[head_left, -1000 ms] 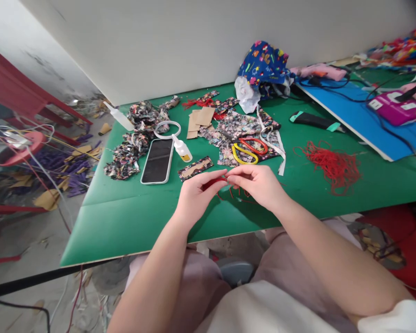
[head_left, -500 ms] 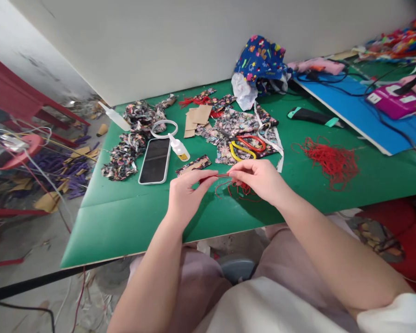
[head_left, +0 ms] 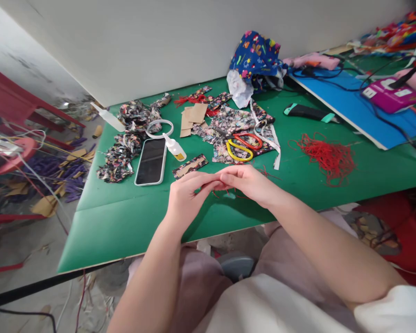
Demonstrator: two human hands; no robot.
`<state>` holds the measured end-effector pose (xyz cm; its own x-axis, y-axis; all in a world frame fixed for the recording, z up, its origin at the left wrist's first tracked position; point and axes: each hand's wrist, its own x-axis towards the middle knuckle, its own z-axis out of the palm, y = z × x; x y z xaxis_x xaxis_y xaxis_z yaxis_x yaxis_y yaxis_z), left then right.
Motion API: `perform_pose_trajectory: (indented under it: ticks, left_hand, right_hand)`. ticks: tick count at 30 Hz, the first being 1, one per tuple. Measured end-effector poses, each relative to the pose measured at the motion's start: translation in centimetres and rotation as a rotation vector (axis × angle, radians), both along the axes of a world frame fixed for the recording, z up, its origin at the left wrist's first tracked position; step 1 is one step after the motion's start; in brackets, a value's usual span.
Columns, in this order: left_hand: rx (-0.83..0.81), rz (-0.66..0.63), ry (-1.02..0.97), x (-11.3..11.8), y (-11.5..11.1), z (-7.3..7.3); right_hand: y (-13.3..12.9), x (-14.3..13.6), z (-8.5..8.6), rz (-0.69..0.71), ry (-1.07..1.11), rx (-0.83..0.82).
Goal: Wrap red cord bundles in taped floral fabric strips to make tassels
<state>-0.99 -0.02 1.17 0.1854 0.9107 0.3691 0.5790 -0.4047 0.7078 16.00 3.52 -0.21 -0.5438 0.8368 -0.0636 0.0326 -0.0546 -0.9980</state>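
My left hand (head_left: 190, 196) and my right hand (head_left: 246, 182) meet fingertip to fingertip above the front part of the green table. Both are closed in a pinch on thin red string (head_left: 215, 190), whose loose ends trail out below and to the right of the fingers. The fingers hide most of the string. Just behind the hands lie scissors (head_left: 241, 150) with one red and one yellow handle, on floral cloth (head_left: 220, 150). A small strip of cardboard with floral cloth (head_left: 190, 166) lies behind my left hand.
A phone (head_left: 150, 162), a glue bottle (head_left: 175, 148), a white ring (head_left: 159, 128) and bunched floral fabric (head_left: 116, 162) lie to the left. On the right are a red string heap (head_left: 327, 157), a utility knife (head_left: 310, 113) and a blue board (head_left: 353, 106). Cardboard pieces (head_left: 194, 118) lie farther back.
My hands have come together, with the right hand moving left until the fingertips touch. The string between them is now mostly covered. The view has shifted slightly.
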Motion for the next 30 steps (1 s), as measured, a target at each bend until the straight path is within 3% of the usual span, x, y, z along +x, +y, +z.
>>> perform_pose_trajectory:
  ticks: [4, 8, 16, 21, 30]
  left_hand:
    - [0.023, -0.031, 0.007, -0.2, 0.1, -0.1]
    - [0.059, -0.016, 0.034, -0.4, 0.1, -0.1]
    - [0.074, -0.01, 0.078, -0.6, 0.1, 0.1]
    - [0.085, 0.013, 0.089, -0.6, 0.1, 0.1]
    - [0.077, 0.012, 0.07, -0.3, 0.1, 0.3]
  right_hand:
    - [0.1, 0.0, -0.1, -0.013, 0.099, -0.223]
    - [0.3, 0.4, 0.6, -0.092, 0.002, -0.193]
    - [0.4, 0.8, 1.2, -0.096, -0.093, -0.12]
    - [0.5, 0.8, 1.0, -0.105, -0.063, -0.124]
    - [0.2, 0.3, 0.2, -0.002, 0.155, -0.292]
